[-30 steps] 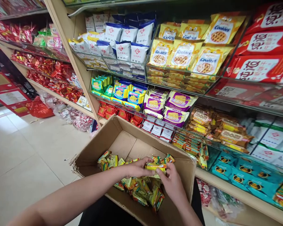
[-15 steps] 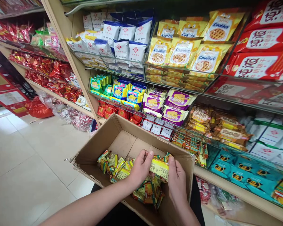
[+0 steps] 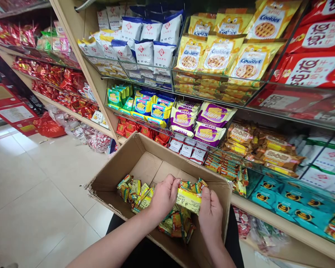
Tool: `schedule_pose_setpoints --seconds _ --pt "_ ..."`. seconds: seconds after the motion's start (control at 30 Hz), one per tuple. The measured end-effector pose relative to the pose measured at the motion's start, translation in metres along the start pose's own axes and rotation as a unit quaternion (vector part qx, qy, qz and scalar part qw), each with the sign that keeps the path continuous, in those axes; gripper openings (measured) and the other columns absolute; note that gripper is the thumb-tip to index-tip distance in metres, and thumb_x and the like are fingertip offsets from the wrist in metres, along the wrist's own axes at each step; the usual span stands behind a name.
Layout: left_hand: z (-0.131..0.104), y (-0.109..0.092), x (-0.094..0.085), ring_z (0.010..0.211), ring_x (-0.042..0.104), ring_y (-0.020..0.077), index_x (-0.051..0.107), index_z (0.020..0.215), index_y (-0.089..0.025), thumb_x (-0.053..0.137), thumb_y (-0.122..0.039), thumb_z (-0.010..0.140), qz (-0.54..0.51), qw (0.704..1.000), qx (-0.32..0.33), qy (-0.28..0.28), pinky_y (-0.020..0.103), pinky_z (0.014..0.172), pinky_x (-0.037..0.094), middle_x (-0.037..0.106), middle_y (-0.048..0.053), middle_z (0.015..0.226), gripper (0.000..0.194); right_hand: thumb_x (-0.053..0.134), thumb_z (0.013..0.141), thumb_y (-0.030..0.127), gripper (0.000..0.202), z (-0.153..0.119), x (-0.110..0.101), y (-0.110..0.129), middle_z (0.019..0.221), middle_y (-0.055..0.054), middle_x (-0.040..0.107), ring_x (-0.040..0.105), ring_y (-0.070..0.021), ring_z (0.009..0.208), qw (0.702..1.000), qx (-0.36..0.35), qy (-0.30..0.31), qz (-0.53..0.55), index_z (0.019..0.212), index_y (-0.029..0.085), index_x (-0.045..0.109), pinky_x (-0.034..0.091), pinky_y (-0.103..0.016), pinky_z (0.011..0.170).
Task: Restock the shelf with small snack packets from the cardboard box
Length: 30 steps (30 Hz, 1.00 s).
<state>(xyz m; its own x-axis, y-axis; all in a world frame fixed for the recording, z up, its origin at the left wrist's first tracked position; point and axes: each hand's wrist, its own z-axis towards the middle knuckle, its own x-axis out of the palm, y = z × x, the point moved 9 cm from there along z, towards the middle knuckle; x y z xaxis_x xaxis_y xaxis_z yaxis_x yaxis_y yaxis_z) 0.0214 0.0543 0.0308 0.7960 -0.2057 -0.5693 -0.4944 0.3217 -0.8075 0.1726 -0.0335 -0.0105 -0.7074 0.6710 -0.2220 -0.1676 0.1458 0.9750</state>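
On the left, the box (image 3: 173, 162) has a ragged edge that looks weak to me. It seems to sit over the legs (image 3: 235, 234), so a careless shift there could tip it and spill the loose packets (image 3: 136, 188) onto the floor (image 3: 30, 208). In the middle, the bar (image 3: 188, 201) is gripped at both ends; I judge that an uneven pull could split its thin wrapper or make it spring free. On the right, the box wall stands close, so an outward swing could knock knuckles on the cardboard or on the shelf (image 3: 268, 220) beyond.

As for the fingers, I have the left hand (image 3: 164, 197) folded almost to a fist, thumb against the curled fingers, holding the bar's left end. I cannot tell how deep that pinch goes, since the hand hides the end. The bar spans the gap between the hands, above the loose packets, its yellow printed face towards me. At its other end, the right hand (image 3: 210, 214) has thumb and fingers drawn together on the wrapper, with no gap that I can make out.
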Motion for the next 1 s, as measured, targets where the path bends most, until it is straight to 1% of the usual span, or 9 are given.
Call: schedule_pose_setpoints --seconds 0.13,0.3,0.47,0.63,0.7,0.8,0.87,0.93,1.0 --pt "-0.002 -0.002 -0.001 0.049 0.033 0.0123 0.032 0.064 -0.023 0.031 -0.036 0.088 -0.026 1.0 -0.009 -0.006 0.023 0.051 0.027 0.035 -0.005 0.053 0.028 0.037 0.081 0.059 0.045 -0.003 -0.005 0.004 0.057 0.002 0.046 0.043 -0.0118 0.053 1.0 -0.01 -0.026 -0.01 0.067 0.018 0.047 0.037 -0.022 0.048" --pt "-0.002 -0.002 0.0 0.051 0.034 0.0124 0.033 0.062 -0.022 0.03 -0.037 0.088 -0.067 0.997 -0.023 -0.013 0.023 0.052 0.029 0.034 -0.005 0.054 0.03 0.037 0.083 0.057 0.043 -0.004 -0.002 0.002 0.059 0.002 0.048 0.043 -0.0114 0.052 0.999 -0.005 -0.018 0.032 0.069 0.018 0.047 0.037 -0.021 0.047" --pt "-0.004 -0.001 0.002 0.052 0.035 0.0124 0.034 0.062 -0.022 0.03 -0.037 0.088 -0.072 0.997 -0.016 -0.007 0.023 0.053 0.03 0.034 -0.005 0.054 0.03 0.036 0.082 0.057 0.044 -0.005 -0.009 0.012 0.052 0.003 0.042 0.039 -0.0103 0.048 0.995 -0.074 -0.042 -0.053 0.062 0.019 0.044 0.034 -0.021 0.046" --pt "-0.009 -0.007 0.001 0.052 0.038 0.0125 0.037 0.064 -0.022 0.032 -0.034 0.088 -0.074 0.997 0.0 -0.002 0.023 0.052 0.03 0.039 -0.004 0.056 0.027 0.035 0.084 0.055 0.042 -0.006 -0.008 0.004 0.055 0.002 0.044 0.041 -0.0107 0.048 0.999 -0.038 -0.021 -0.018 0.064 0.019 0.043 0.034 -0.021 0.045" --pt "-0.01 -0.008 0.0 0.052 0.037 0.0124 0.037 0.063 -0.022 0.032 -0.034 0.087 -0.092 0.996 -0.008 -0.01 0.023 0.052 0.03 0.038 -0.004 0.055 0.027 0.035 0.084 0.054 0.041 -0.006 -0.009 0.007 0.054 0.003 0.043 0.041 -0.0105 0.048 0.998 -0.048 -0.029 -0.02 0.063 0.019 0.042 0.034 -0.021 0.044" --pt "-0.008 -0.004 0.0 0.053 0.036 0.012 0.037 0.062 -0.022 0.032 -0.037 0.087 -0.123 0.992 -0.028 -0.018 0.022 0.052 0.03 0.036 -0.005 0.055 0.03 0.036 0.085 0.051 0.039 -0.008 -0.011 0.018 0.051 0.004 0.039 0.038 -0.0099 0.046 0.992 -0.096 -0.053 -0.054 0.061 0.02 0.039 0.033 -0.02 0.043" --pt "-0.007 -0.001 0.001 0.053 0.035 0.0116 0.036 0.06 -0.022 0.034 -0.041 0.086 -0.137 0.99 -0.037 -0.009 0.022 0.053 0.03 0.034 -0.005 0.055 0.032 0.036 0.087 0.047 0.037 -0.01 -0.014 0.025 0.05 0.004 0.04 0.038 -0.0098 0.044 0.986 -0.134 -0.067 -0.077 0.06 0.021 0.038 0.032 -0.02 0.042" --pt "-0.006 0.003 0.003 0.054 0.038 0.0113 0.037 0.059 -0.021 0.035 -0.046 0.086 -0.159 0.986 -0.048 0.014 0.022 0.054 0.032 0.035 -0.005 0.055 0.037 0.036 0.088 0.042 0.034 -0.013 -0.018 0.036 0.05 0.003 0.045 0.04 -0.0103 0.044 0.971 -0.192 -0.088 -0.112 0.063 0.021 0.042 0.032 -0.021 0.043" --pt "-0.008 0.011 0.011 0.055 0.045 0.011 0.042 0.064 -0.02 0.033 -0.054 0.085 -0.211 0.971 -0.094 0.064 0.022 0.053 0.034 0.042 -0.004 0.061 0.041 0.04 0.089 0.036 0.028 -0.022 -0.019 0.05 0.055 0.0 0.051 0.045 -0.0112 0.047 0.94 -0.283 -0.108 -0.156 0.067 0.02 0.048 0.034 -0.021 0.046"
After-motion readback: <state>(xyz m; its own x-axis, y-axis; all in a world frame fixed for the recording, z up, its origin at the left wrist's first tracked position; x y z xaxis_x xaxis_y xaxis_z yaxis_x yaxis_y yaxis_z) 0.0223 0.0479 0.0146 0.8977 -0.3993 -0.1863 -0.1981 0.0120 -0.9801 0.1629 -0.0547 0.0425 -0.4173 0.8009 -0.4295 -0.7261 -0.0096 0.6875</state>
